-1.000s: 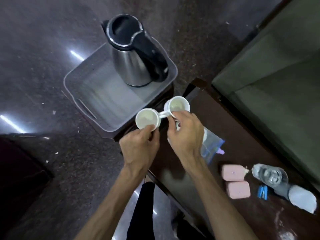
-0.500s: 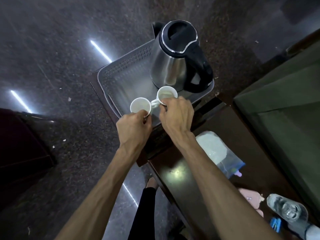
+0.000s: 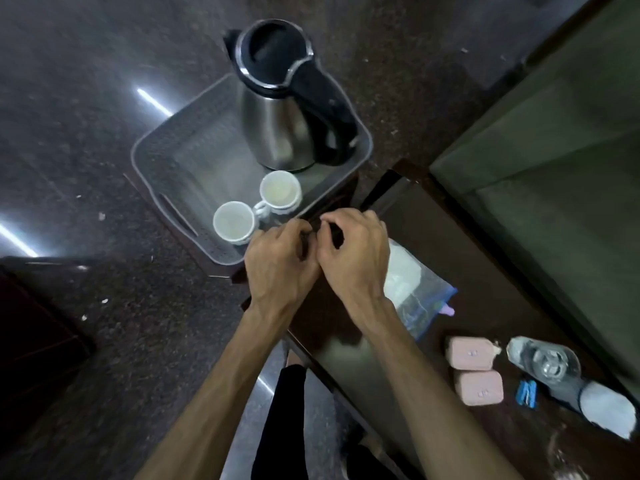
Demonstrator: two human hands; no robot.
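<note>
Two white cups stand side by side in a grey plastic tray (image 3: 156, 188), the left cup (image 3: 232, 221) near the tray's front corner and the right cup (image 3: 278, 190) just behind it, handles towards each other. A steel kettle (image 3: 277, 133) with a black lid and handle stands at the back of the same tray. My left hand (image 3: 277, 268) and my right hand (image 3: 356, 254) hover close together at the tray's near edge, just clear of the cups. Their fingers are loosely curled and I see nothing in them.
The dark wooden table (image 3: 450, 244) carries a clear zip bag of white powder (image 3: 412, 292), two pink blocks (image 3: 469, 353), a blue clip (image 3: 527, 393) and a lying plastic bottle (image 3: 543, 362). A green surface (image 3: 554, 150) borders the right. Dark stone floor lies to the left.
Both hands carried the two cups from the table edge into the tray, set them down, let go and drew back to the tray's near edge.
</note>
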